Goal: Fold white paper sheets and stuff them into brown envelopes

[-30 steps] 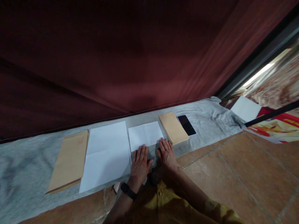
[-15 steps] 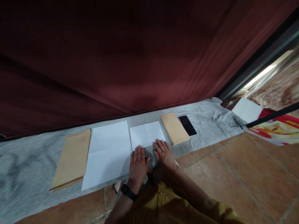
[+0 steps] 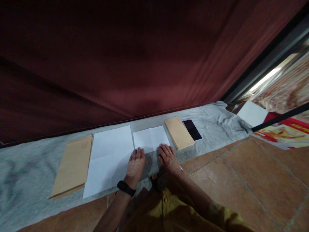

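Note:
A small white sheet (image 3: 151, 138), probably folded, lies in front of me on the cloth. My right hand (image 3: 169, 158) rests open, its fingertips on that sheet's near right corner. At its near left corner is my left hand (image 3: 135, 165), fingers stretched out and laid flat, wearing a black wristband (image 3: 126, 188). That hand also overlaps the right edge of a larger white sheet (image 3: 109, 154), which has a faint crease across it. Neither hand grips anything. Brown envelopes (image 3: 72, 164) are stacked left of the large sheet, and another brown envelope stack (image 3: 180, 132) lies right of the small one.
A phone (image 3: 192, 130) with a dark screen lies beside the right envelopes. Grey cloth (image 3: 212, 124) covers the long narrow surface, with a dark red curtain (image 3: 154, 80) behind it. At right are a black bar (image 3: 285, 116) and a printed red-and-yellow sheet or box (image 3: 285, 132) above the tiled floor (image 3: 229, 187).
My left hand has slid left along the near edge of the small sheet, toward the large sheet. My right hand stays nearly in place. The view has shifted slightly.

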Demonstrator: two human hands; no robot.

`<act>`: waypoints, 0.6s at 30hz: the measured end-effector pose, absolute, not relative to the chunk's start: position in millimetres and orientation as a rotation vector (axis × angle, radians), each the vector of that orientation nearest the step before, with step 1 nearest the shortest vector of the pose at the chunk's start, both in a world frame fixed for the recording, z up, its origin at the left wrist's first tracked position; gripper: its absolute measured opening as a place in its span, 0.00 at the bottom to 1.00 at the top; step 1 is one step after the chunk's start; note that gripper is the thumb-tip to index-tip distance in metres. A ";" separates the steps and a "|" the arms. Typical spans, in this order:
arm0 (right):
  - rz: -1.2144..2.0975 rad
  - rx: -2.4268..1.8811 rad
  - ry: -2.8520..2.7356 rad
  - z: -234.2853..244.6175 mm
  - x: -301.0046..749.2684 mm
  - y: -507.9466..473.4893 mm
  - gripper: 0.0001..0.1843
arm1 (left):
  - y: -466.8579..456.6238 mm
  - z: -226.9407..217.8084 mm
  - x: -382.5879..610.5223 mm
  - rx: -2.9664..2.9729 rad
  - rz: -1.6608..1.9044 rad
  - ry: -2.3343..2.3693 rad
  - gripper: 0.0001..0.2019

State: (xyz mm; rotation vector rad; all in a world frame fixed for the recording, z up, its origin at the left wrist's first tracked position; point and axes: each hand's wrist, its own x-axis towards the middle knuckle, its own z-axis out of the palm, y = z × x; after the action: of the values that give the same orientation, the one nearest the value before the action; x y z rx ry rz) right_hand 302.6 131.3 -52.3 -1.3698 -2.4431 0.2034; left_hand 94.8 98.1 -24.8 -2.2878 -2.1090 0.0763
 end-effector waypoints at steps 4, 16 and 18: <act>0.167 -1.356 -2.464 -51.4 297.2 136.1 0.24 | 98.5 -20.1 93.5 -2.305 0.124 -2.064 0.26; 0.170 -1.227 -2.592 -50.9 279.2 156.0 0.27 | 107.5 -4.1 98.7 -2.468 0.102 -1.951 0.26; 0.169 -1.243 -2.620 -48.0 277.9 160.1 0.27 | 109.0 -4.8 97.6 -2.475 0.084 -1.950 0.26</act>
State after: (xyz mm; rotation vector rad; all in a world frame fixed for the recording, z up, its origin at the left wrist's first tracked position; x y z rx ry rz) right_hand 277.9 160.1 -48.0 -1.2433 -2.6202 0.1685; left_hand 97.6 109.0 -4.8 -2.4752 -1.9500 0.0844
